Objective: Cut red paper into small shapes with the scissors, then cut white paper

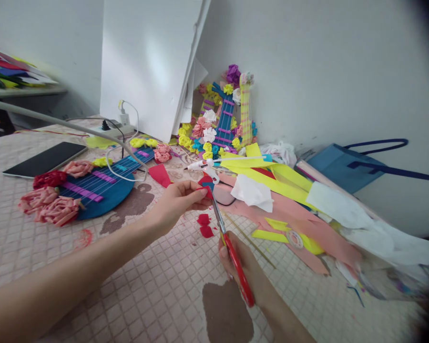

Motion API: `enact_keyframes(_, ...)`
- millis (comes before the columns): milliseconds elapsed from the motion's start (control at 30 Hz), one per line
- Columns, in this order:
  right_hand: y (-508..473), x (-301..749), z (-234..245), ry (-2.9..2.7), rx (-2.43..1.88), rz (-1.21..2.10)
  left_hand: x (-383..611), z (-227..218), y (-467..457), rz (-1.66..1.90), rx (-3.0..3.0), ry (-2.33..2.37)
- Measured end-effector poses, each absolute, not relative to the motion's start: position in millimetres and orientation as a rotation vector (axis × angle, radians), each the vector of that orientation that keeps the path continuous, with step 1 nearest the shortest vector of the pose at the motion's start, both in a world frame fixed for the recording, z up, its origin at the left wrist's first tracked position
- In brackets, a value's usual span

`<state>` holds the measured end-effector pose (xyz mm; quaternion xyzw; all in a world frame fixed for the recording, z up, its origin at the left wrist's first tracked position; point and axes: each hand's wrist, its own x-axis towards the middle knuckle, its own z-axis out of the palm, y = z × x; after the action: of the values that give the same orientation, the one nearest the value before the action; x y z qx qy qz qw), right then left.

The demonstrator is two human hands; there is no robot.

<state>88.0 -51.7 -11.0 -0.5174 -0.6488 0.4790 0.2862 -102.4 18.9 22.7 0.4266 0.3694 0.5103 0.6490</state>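
Between the fingertips of my left hand (pixel 186 199) is a small piece of red paper (pixel 206 192). My right hand (pixel 241 257) grips red-handled scissors (pixel 236 262), whose blades reach up to that paper's edge. Below the blades, a few cut red paper pieces (pixel 205 226) lie on the tablecloth. A larger red paper strip (pixel 159 175) rests just beyond my left hand. Behind the scissors stands a white glue gun (pixel 204 166). To the left lies a blue paper guitar (pixel 105 190) decorated with pink, red and yellow paper flowers.
Pink paper sheets (pixel 289 209), yellow strips (pixel 282 176) and white tissue (pixel 253 191) spread over the right side. A black tablet (pixel 46 158) lies at the left. A power strip (pixel 119 131) with cables sits behind. More decorated paper guitars (pixel 225 119) lean at the wall beside a white board (pixel 146 62).
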Motion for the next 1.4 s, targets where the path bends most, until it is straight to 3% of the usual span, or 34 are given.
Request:
enact_keyframes(800,-48,81,-21,-1.68,-1.387,1.119,-103,23,20,1.162,0.956,0.835)
enact_keyframes(1133,-49,84,-28,-1.568,-1.308,1.369,-104,24,21,1.155,0.953,0.821)
enact_keyframes(1400,-44,88,-14,-1.266,-1.236,1.336,-94,12,10,0.758,1.125,0.813)
